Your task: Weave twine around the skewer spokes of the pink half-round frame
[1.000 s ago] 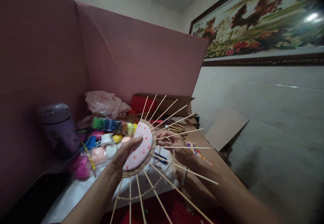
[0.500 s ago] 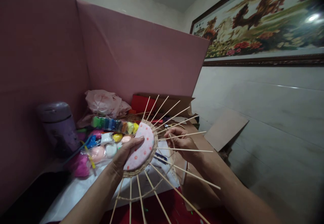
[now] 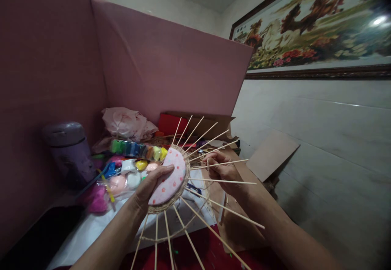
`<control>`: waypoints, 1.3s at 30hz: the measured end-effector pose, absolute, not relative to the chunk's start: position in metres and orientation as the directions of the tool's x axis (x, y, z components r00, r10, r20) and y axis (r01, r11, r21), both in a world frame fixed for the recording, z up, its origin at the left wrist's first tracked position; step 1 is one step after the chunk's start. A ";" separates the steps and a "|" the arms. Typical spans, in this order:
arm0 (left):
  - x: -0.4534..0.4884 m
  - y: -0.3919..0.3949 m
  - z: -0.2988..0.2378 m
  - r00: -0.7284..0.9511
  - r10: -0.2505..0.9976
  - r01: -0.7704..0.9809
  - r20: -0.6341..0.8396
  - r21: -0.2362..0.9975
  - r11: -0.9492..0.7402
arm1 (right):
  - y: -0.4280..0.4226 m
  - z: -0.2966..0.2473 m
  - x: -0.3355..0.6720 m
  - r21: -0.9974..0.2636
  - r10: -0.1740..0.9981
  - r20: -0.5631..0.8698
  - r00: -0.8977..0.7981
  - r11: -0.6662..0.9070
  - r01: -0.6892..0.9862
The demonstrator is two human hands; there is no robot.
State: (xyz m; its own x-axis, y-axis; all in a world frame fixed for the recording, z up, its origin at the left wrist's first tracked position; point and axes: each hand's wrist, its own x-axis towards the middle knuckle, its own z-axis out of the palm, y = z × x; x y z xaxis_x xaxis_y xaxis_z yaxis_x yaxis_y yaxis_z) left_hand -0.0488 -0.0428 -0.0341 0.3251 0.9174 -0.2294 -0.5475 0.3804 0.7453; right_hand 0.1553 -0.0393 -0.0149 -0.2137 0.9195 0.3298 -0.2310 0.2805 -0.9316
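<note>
My left hand [image 3: 150,186] grips a half-round base [image 3: 171,182] covered in white cloth with small pink-red prints, its thumb lying on top. Woven cord [image 3: 186,160] edges the curved side of this base. Thin wooden sticks [image 3: 227,181] fan outward from that edge. Lower down, a strand of twine [image 3: 171,236] loops across several sticks. My right hand [image 3: 224,171] is among the right-hand sticks, thumb and fingers pinched on the twine close to the woven edge. The fingertips partly hide where the twine passes.
Bags of coloured clay [image 3: 134,178] lie at the left, beside a purple flask [image 3: 69,152]. Behind are a crumpled pink plastic bag [image 3: 126,122] and a red sheet [image 3: 172,125]. Cardboard [image 3: 240,221] lies under my right arm. A pink partition [image 3: 171,62] stands behind.
My right hand's fingers have curled in slightly around the twine near the sticks. The base has barely shifted, and my left hand keeps its hold.
</note>
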 end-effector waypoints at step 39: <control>-0.051 -0.044 -0.036 0.376 0.903 -0.502 -0.208 0.773 0.387 | -0.043 -0.016 0.162 -0.940 0.940 0.334 -0.077 0.326 -0.099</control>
State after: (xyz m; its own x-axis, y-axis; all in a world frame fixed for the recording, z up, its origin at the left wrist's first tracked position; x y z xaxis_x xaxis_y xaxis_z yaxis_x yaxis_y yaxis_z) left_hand -0.0507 -0.0438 -0.0362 0.3763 0.9029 -0.2078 -0.5025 0.3874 0.7729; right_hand 0.1617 -0.0425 -0.0162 -0.0770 0.9395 0.3337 -0.0987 0.3259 -0.9403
